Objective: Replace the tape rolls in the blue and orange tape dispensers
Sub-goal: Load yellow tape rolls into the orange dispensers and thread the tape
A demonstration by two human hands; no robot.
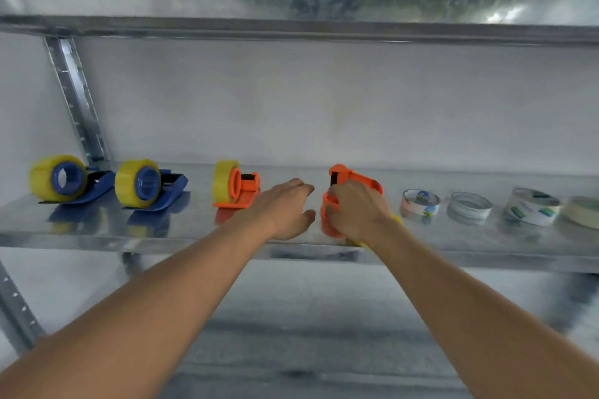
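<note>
Fingers of the right hand (356, 210) curled round the empty orange plastic tape dispenser (351, 185); the left hand (285, 207) hovered open, holding nothing, and should steady its near spindle.

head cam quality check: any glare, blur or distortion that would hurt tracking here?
Head view: bright glare patches on the upper shelf edge; the lower shelf mirrors the blue dispensers; motion blur smears everything, worst at the used tape cores and the floor; wide-angle bending tilts the left upright. Right hand and orange dispenser edges stay readable.
</note>
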